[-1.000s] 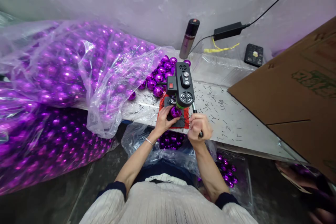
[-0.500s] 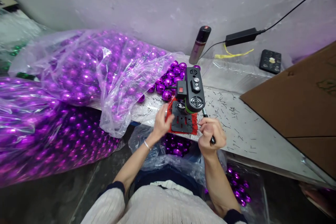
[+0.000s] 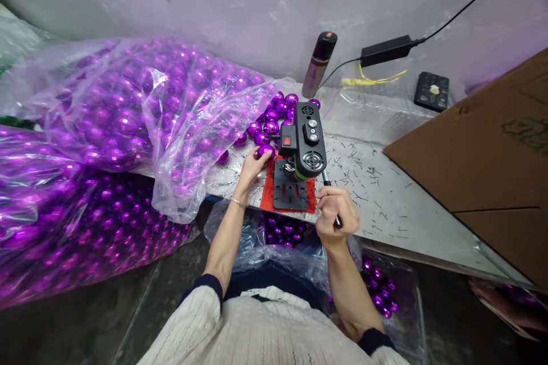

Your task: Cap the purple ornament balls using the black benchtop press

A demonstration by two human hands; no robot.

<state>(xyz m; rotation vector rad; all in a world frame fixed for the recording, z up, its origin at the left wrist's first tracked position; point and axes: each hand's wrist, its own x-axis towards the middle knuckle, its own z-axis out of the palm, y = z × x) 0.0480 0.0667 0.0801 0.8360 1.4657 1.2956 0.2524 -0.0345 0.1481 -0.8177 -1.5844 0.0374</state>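
My left hand [image 3: 252,166] has its thumb and fingers around a shiny purple ball [image 3: 266,151] at the front of a loose heap of purple balls [image 3: 272,116]. Just right of it stands a small black bench machine [image 3: 311,140] with a red switch, round vents and a slotted base plate [image 3: 290,197]. Under that plate lies a red sheet [image 3: 268,194]. My right hand [image 3: 338,215] is wrapped round the black-gripped lever [image 3: 338,221] at the machine's right side.
Large clear bags full of purple balls [image 3: 120,102] cover the left. A spray can [image 3: 319,64], a black power adapter [image 3: 386,50] and a dark square box [image 3: 431,91] stand along the wall. A cardboard box [image 3: 479,154] blocks the right. Dark scraps litter the white table [image 3: 385,205].
My left hand has moved from beside the base plate, up and left to the heap, and has taken hold of a ball. My right hand stays on the lever.
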